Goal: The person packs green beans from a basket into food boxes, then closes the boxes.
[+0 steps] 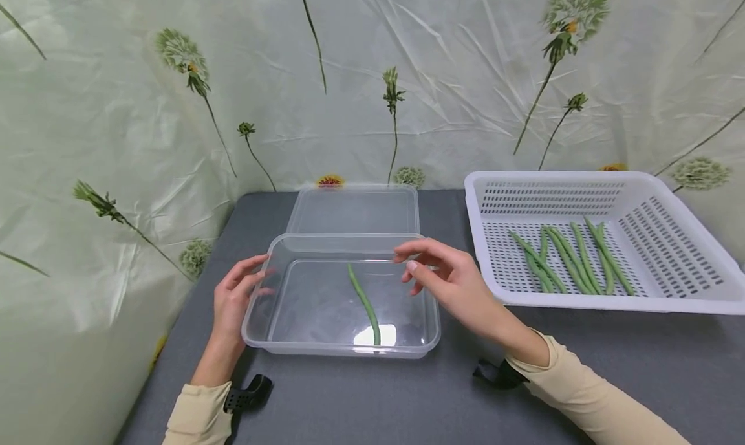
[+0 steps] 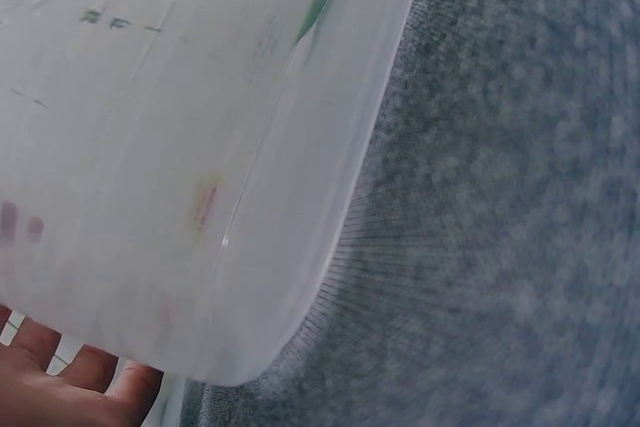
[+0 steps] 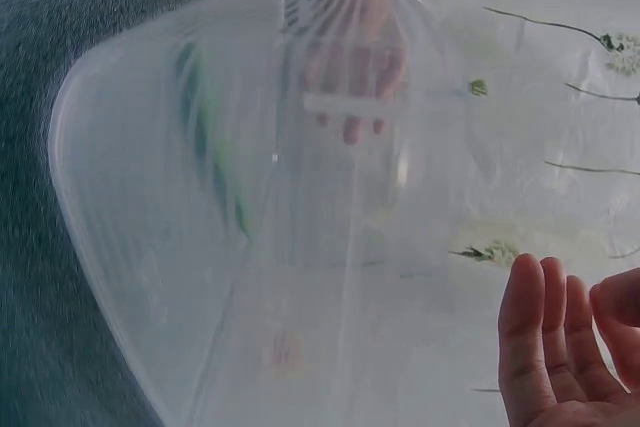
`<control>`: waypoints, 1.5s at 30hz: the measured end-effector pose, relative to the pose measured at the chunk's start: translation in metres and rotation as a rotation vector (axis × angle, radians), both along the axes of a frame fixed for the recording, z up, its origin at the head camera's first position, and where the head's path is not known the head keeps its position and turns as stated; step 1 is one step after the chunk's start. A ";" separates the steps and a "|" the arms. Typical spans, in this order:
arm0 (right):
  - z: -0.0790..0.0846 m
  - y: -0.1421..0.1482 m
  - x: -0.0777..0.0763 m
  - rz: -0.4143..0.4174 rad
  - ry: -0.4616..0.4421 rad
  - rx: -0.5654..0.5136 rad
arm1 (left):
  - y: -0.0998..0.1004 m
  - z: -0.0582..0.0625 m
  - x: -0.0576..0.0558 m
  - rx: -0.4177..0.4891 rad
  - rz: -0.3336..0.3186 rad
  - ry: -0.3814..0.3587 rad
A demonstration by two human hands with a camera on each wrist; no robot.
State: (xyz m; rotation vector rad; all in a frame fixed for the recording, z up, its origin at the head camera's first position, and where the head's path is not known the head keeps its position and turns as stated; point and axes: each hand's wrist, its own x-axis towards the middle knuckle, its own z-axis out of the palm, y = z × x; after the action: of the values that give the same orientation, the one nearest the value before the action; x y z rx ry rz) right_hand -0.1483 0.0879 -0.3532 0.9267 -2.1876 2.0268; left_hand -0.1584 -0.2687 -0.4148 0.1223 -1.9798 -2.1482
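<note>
A clear plastic container (image 1: 340, 351) stands on the table with a single green bean (image 1: 365, 303) lying on its bottom. My left hand (image 1: 233, 303) is at the container's left side, its fingertips against the outer wall and showing through the plastic. In the left wrist view, the left fingers (image 2: 90, 372) sit right beside the container's corner. Above the container's right rim is my right hand (image 1: 445, 277), its fingers loosely bent and nothing held between them. The right wrist view shows these fingers (image 3: 520, 337) apart from the container wall.
A white perforated basket (image 1: 687, 238) with several green beans (image 1: 576, 257) stands to the right. Directly behind the container lies a clear lid (image 1: 355, 209). A flower-printed sheet (image 1: 349, 121) hangs behind the grey tabletop (image 1: 361, 400).
</note>
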 end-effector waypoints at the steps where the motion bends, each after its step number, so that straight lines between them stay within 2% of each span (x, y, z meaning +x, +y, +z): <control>1: 0.001 0.002 0.001 -0.006 -0.001 0.004 | 0.000 0.000 0.000 0.004 0.000 0.000; 10: 0.017 0.023 0.009 -0.070 0.017 0.053 | 0.000 -0.001 0.003 -0.023 0.015 -0.017; 20: 0.038 0.059 0.002 -0.130 0.062 0.090 | -0.001 0.000 0.002 -0.007 0.026 0.008; 29: 0.051 0.097 -0.009 -0.192 0.043 0.214 | 0.002 0.001 0.000 -0.009 0.022 0.004; 35: 0.065 0.122 -0.017 -0.248 0.009 0.357 | 0.003 0.000 -0.001 0.015 0.017 0.009; 41: 0.080 0.147 -0.035 -0.236 -0.049 0.537 | 0.001 0.000 0.000 0.021 0.026 0.005; 45: 0.079 0.160 -0.046 -0.217 -0.055 0.592 | 0.000 -0.001 0.001 0.020 0.025 -0.002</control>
State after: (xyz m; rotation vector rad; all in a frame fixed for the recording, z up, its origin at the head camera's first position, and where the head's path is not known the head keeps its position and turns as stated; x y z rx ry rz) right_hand -0.1943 0.2478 -0.2741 0.6157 -2.8340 1.3428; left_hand -0.1572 -0.2683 -0.4154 0.1521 -1.9483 -2.1532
